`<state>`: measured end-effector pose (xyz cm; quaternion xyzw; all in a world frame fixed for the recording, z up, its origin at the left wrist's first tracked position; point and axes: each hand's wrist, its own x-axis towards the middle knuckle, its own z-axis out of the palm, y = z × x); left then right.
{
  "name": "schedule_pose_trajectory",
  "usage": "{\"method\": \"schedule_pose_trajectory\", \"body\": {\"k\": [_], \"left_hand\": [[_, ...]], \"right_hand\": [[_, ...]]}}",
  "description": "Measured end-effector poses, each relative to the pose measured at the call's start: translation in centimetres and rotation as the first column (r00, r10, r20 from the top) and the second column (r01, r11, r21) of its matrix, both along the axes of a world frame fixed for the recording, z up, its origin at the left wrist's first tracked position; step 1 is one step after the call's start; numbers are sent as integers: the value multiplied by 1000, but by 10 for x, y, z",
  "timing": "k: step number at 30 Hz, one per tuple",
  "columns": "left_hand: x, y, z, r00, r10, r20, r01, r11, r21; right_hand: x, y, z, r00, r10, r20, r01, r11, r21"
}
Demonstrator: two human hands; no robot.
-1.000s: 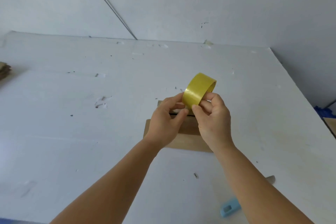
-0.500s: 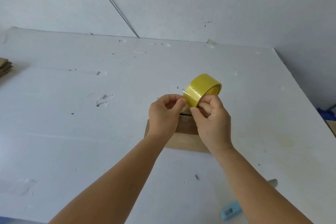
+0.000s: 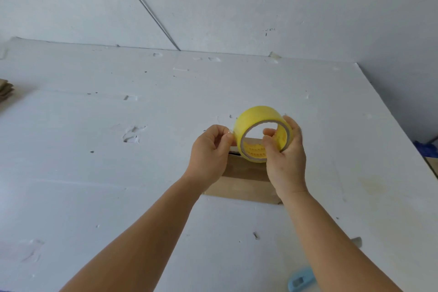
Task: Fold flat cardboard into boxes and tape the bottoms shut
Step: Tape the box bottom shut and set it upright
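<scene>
A yellow tape roll (image 3: 251, 117) is held above a small brown cardboard box (image 3: 241, 185) that sits on the white table (image 3: 118, 173). My right hand (image 3: 284, 159) grips the roll, fingers through its core and around its right side, with the hole turned towards me. My left hand (image 3: 211, 152) pinches the clear tape end at the roll's left edge, just above the box's far edge. Both hands hide most of the box top.
A blue utility knife (image 3: 301, 280) lies near the table's front edge under my right forearm. A stack of flat cardboard (image 3: 4, 90) shows at the far left edge. Blue material (image 3: 426, 149) lies beyond the table's right edge. A white wall with a cable rises behind.
My right hand has turned the roll so its hole faces me and shifted it slightly right. My left hand stays pinched at the tape end beside it.
</scene>
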<state>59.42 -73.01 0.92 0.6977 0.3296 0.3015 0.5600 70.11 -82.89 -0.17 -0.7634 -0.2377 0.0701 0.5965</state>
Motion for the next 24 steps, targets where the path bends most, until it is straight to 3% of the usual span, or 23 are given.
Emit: {"method": "schedule_pose_trajectory", "body": {"k": [4, 7, 13, 19, 24], "left_hand": [[-7, 14, 8, 992, -86, -95, 87, 996, 10], [-12, 28, 18, 979, -188, -84, 176, 975, -134], [-21, 53, 28, 976, -162, -142, 134, 973, -188], [-37, 65, 12, 979, -119, -166, 83, 974, -209], [-40, 67, 1, 968, -166, -190, 132, 975, -181]], "right_hand": [[4, -1, -2, 997, -12, 71, 11, 1000, 4], [3, -1, -3, 995, -33, 97, 31, 999, 19], [4, 1, -7, 992, 37, 117, -34, 999, -26], [1, -3, -6, 975, 197, 107, -173, 964, -204], [6, 2, 1, 994, 98, 43, -100, 994, 39]]}}
